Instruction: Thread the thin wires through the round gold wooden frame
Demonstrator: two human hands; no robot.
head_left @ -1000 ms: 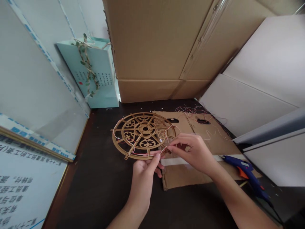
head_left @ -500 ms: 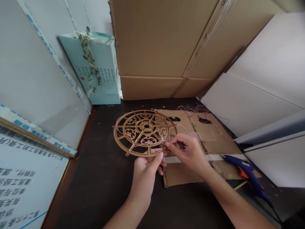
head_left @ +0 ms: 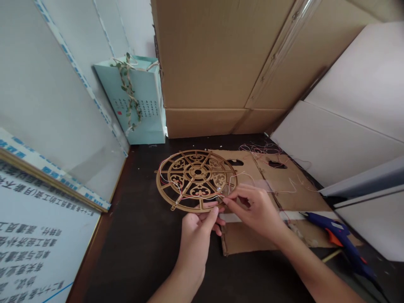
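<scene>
A round brown openwork frame (head_left: 202, 206), with rings, spokes and scroll patterns, is gripped at its near edge by my left hand (head_left: 198, 227). The thumb lies on top and the fingers pass beneath. My right hand (head_left: 255, 210) pinches a thin wire (head_left: 217, 196) at the frame's near right rim, thumb and forefinger together. That red and white wire runs along the frame's near side and up its left edge. A small bright spot shows on the wire near my right fingertips. More wire trails off to the right over the cardboard.
Under the frame's right side lies a flat cardboard piece (head_left: 252, 244) with cut-out handles and a tangle of wire (head_left: 261, 150). A blue glue gun (head_left: 344, 240) rests at the right. Behind stand a large cardboard box (head_left: 214, 63) and a light-blue paper bag (head_left: 145, 122). The tabletop (head_left: 132, 235) is dark.
The view has shifted slightly, so everything sits a little lower and further right. Both hands keep their holds on the frame and the wire.
</scene>
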